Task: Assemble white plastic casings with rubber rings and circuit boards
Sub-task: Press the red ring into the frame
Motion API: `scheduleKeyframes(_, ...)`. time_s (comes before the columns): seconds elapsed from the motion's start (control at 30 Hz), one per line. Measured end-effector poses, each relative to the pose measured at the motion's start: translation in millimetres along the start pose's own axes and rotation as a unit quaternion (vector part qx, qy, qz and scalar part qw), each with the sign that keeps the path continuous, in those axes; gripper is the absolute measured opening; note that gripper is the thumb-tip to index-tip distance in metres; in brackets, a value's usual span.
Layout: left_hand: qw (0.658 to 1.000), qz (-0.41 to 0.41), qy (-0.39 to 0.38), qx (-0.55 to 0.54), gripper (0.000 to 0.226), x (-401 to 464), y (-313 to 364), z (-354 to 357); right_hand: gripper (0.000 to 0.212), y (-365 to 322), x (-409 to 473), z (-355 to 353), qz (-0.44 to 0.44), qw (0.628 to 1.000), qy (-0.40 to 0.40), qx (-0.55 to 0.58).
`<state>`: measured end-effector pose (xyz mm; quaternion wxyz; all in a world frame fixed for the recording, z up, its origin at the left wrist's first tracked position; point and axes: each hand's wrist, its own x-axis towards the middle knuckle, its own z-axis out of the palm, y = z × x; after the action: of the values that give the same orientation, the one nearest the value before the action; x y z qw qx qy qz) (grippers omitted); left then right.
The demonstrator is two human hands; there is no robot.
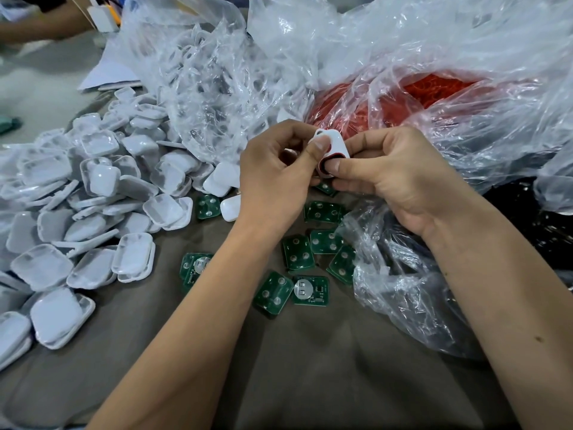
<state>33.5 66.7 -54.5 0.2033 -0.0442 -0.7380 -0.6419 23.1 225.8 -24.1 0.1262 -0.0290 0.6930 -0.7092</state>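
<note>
1. Both hands meet above the middle of the table: the left hand (pixel 276 172) and the right hand (pixel 390 175) together hold one white casing (pixel 333 142) between them, fingers curled around it.
2. Left thumb lies across the near face of the casing, while the right thumb and forefinger pinch its lower edge, where a red rubber ring (pixel 324 169) shows as a dark red loop.
3. Judging by that grip, the step in hand is seating the ring into the casing's rim; whether it sits fully in its groove cannot be told, since the thumbs cover much of it.
4. Green circuit boards (pixel 297 252) lie scattered on the brown table (pixel 310 367) just below the hands, some showing round contact pads and some a coin-cell holder.
5. A heap of further white casings (pixel 93 218) spreads over the left side of the table, spilling from a clear plastic bag (pixel 210 88).
6. Another clear bag behind the hands holds a mass of red rings (pixel 387 103).
7. The next move probably calls for pressing the ring evenly around the rim, then freeing one hand to pick a board from the near cluster.
8. That board would need turning to match the casing's outline before it drops in.
9. A second person's arm (pixel 40 23) shows at the far left corner.
</note>
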Motion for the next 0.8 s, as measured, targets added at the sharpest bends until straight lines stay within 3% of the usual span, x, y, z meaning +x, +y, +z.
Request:
scheduleKeyframes(0.4,0.995,-0.067,-0.021,-0.067,0.009,2.2,-4.9,-3.8,0.030,-2.8,0.1,-6.1,0.011,0.995,-0.033,0.098)
scheduleKeyframes(0.57,0.994,-0.076,-0.023,-0.076,0.010,3.7,-4.5,-3.9,0.043,-3.0,-0.6,-8.3,0.002,0.994,-0.042,0.099)
scheduleKeyframes(0.8,0.991,-0.105,-0.030,-0.083,0.011,4.7,-4.8,-6.2,0.029,-1.2,3.6,-11.8,0.012,0.992,-0.055,0.115)
